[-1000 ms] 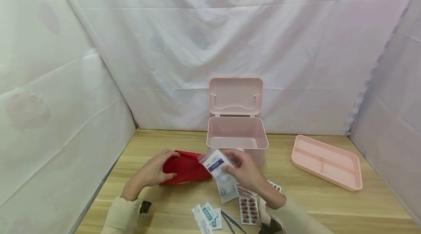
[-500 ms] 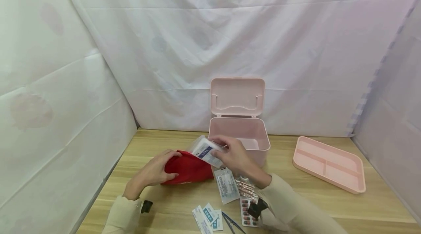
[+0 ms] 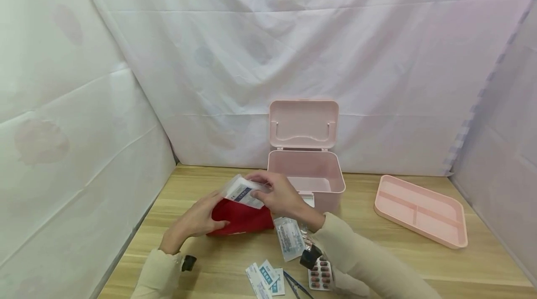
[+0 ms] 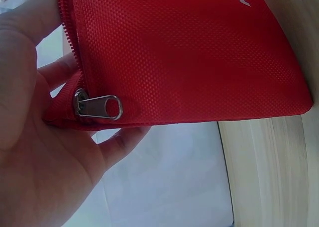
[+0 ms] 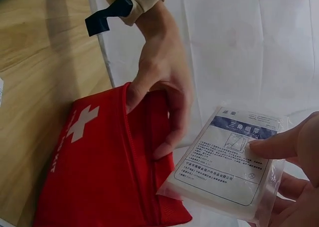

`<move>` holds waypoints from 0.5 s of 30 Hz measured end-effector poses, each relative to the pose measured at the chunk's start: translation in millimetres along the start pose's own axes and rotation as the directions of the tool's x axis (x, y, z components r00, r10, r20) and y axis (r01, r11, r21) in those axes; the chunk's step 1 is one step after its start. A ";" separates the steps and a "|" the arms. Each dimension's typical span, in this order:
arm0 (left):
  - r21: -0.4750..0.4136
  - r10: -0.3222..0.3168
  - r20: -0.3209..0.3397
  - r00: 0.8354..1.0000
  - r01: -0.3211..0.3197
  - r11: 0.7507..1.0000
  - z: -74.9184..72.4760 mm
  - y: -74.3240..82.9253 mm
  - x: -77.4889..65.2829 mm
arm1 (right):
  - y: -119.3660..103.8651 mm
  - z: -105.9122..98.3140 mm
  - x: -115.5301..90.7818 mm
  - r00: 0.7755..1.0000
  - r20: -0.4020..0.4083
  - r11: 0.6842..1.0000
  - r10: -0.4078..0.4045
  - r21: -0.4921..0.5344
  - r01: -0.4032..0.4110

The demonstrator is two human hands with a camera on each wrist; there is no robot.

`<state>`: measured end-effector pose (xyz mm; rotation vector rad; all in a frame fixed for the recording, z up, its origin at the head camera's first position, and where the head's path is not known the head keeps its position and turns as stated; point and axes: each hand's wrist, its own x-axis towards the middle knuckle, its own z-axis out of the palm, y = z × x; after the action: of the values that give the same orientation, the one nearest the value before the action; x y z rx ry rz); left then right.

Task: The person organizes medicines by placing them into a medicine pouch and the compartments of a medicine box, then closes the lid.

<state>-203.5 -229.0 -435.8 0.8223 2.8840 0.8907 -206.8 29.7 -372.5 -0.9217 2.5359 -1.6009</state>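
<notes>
My left hand [image 3: 194,217] grips a red first-aid pouch [image 3: 245,219] at its left end, thumb on the near side and fingers at the far side. The metal zip pull [image 4: 102,107] lies by the palm in the left wrist view, and the zip is undone. A white cross [image 5: 82,122] marks the pouch's face. Between thumb and fingers, my right hand [image 3: 278,194] pinches a clear-wrapped triangular bandage packet [image 5: 224,157], printed with a blue band. In the right wrist view the packet's lower corner overlaps the edge of the pouch's mouth; most of the packet is outside.
Behind stands a pink box [image 3: 320,198], lid [image 3: 304,124] raised. A divided pink tray [image 3: 419,210] lies to the right. Nearer are a clear packet [image 3: 289,238], small paper sachets [image 3: 264,278], blue tweezers [image 3: 295,285] and a capsule blister pack [image 3: 320,275], partly under the right sleeve.
My right hand has carried the bandage packet leftward, from in front of the box to above the pouch's mouth. My left hand keeps its hold on the pouch.
</notes>
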 end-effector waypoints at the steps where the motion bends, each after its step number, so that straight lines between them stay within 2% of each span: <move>1: -0.013 -0.002 0.001 1.000 0.002 1.000 -0.1 -0.1 0.1 | 0.4 1.9 0.4 1.000 0.011 1.000 -0.004 0.005 0.004; 4: -0.035 0.016 -0.006 1.000 -0.016 0.999 -0.1 -0.6 -0.1 | 1.7 7.2 0.2 0.999 0.034 1.000 -0.015 0.002 0.015; 15: 0.009 0.046 -0.024 0.999 -0.046 0.999 1.3 -5.3 0.3 | 11.7 21.1 -1.1 0.997 0.039 0.990 -0.065 -0.119 0.070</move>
<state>-206.1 -232.0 -439.6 0.8881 2.9030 0.8990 -205.1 16.5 -392.6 -1.0478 2.6289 -1.4476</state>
